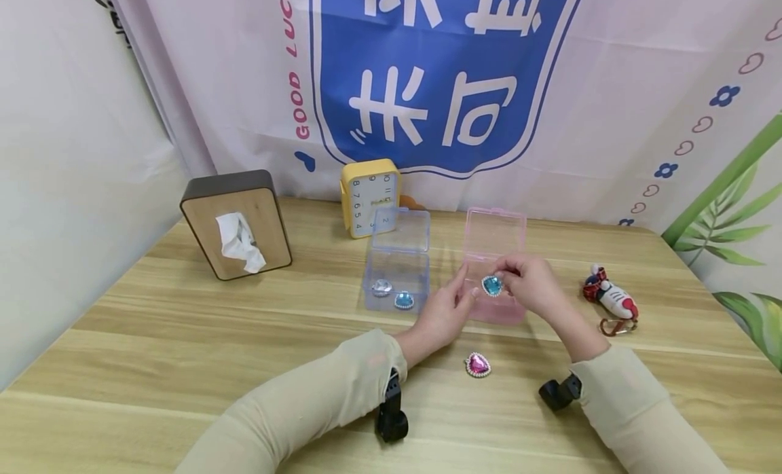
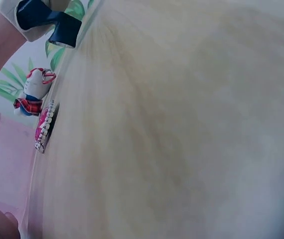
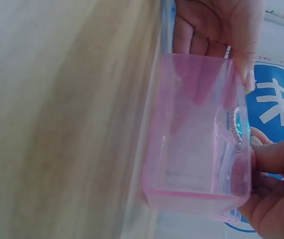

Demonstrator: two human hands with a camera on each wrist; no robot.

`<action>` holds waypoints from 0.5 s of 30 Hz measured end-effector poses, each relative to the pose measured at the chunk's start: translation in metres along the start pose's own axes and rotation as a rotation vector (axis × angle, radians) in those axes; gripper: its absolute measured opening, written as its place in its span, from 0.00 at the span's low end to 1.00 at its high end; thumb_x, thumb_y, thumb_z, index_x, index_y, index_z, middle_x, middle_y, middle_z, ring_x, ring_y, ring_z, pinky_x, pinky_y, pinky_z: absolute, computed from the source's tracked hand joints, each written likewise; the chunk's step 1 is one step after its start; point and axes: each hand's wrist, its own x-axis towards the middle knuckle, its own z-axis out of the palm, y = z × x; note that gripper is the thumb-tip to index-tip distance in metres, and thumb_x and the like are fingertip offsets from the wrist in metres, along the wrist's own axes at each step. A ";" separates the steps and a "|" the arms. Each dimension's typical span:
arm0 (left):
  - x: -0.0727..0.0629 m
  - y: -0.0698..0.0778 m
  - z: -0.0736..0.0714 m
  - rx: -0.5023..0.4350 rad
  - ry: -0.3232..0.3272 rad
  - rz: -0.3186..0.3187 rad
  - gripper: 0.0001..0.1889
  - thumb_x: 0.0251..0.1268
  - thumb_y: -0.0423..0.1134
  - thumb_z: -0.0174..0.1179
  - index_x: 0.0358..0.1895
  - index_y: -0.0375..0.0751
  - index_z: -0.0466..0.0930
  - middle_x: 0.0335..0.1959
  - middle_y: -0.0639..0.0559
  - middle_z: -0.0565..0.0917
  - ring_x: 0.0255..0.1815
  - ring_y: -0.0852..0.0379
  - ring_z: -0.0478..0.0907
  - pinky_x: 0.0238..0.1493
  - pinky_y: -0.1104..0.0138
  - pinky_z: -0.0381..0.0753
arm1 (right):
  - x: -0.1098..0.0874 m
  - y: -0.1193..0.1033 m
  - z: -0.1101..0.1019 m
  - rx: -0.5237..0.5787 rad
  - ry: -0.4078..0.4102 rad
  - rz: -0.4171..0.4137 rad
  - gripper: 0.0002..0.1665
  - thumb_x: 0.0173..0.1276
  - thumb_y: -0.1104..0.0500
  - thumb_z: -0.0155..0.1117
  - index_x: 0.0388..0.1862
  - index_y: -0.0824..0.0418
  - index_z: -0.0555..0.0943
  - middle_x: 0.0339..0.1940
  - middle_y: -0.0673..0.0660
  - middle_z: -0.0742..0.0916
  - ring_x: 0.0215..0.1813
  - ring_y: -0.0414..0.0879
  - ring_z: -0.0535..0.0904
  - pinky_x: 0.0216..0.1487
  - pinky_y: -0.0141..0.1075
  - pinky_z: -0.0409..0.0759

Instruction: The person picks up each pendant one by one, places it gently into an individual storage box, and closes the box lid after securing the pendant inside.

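Observation:
My right hand [image 1: 533, 284] pinches a blue heart-shaped gem with a silvery beaded rim [image 1: 492, 285] over the lidded pink see-through box [image 1: 510, 316]. The box's lid stands raised at the back. At the box's left side is my left hand [image 1: 444, 313], gripping its wall; in the right wrist view the thumb lies at the rim and the fingers along the side. To the left, a blue see-through box [image 1: 421, 267] with its lid up contains a clear gem [image 1: 381, 287] and a blue gem [image 1: 404, 299]. A pink heart gem [image 1: 478, 365] lies on the table in front.
A tissue box [image 1: 269, 236] stands at the left, and a yellow clock [image 1: 370, 167] behind the blue box. On the right lies a small plush toy [image 1: 613, 301] with a red carabiner [image 1: 618, 326]. A printed cloth [image 1: 244, 73] hangs behind the wooden table [image 1: 153, 365].

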 end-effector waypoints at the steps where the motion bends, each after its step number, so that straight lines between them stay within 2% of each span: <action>1: 0.000 0.000 0.000 0.000 0.000 0.001 0.30 0.70 0.46 0.48 0.72 0.48 0.52 0.18 0.55 0.69 0.17 0.62 0.63 0.20 0.72 0.68 | 0.000 0.000 0.001 -0.017 -0.008 -0.009 0.08 0.66 0.71 0.53 0.33 0.69 0.81 0.21 0.60 0.81 0.22 0.43 0.71 0.22 0.30 0.72; 4: 0.000 0.000 0.000 0.006 0.000 0.003 0.30 0.70 0.46 0.48 0.72 0.47 0.52 0.19 0.55 0.70 0.17 0.62 0.63 0.20 0.73 0.68 | 0.003 0.001 0.003 -0.075 -0.031 -0.052 0.08 0.65 0.71 0.54 0.31 0.69 0.81 0.21 0.59 0.82 0.22 0.42 0.71 0.22 0.31 0.72; 7: 0.000 0.001 -0.001 0.006 0.002 0.009 0.30 0.70 0.46 0.48 0.72 0.46 0.53 0.19 0.55 0.70 0.17 0.62 0.63 0.21 0.73 0.68 | 0.005 0.002 0.004 -0.120 -0.044 -0.083 0.09 0.64 0.72 0.54 0.30 0.67 0.81 0.25 0.59 0.84 0.24 0.43 0.72 0.24 0.32 0.72; 11: 0.000 0.000 0.000 0.000 0.002 0.013 0.30 0.70 0.46 0.48 0.72 0.45 0.53 0.19 0.55 0.70 0.17 0.62 0.63 0.21 0.73 0.68 | 0.007 0.002 0.005 -0.148 -0.047 -0.095 0.09 0.63 0.72 0.55 0.30 0.66 0.82 0.31 0.62 0.86 0.27 0.45 0.75 0.27 0.33 0.73; 15: 0.000 0.000 -0.001 -0.001 0.000 0.008 0.30 0.70 0.47 0.48 0.72 0.46 0.53 0.18 0.55 0.69 0.17 0.62 0.63 0.22 0.72 0.68 | 0.008 0.002 0.007 -0.159 -0.055 -0.086 0.08 0.63 0.72 0.56 0.30 0.66 0.82 0.30 0.62 0.85 0.26 0.45 0.76 0.26 0.33 0.75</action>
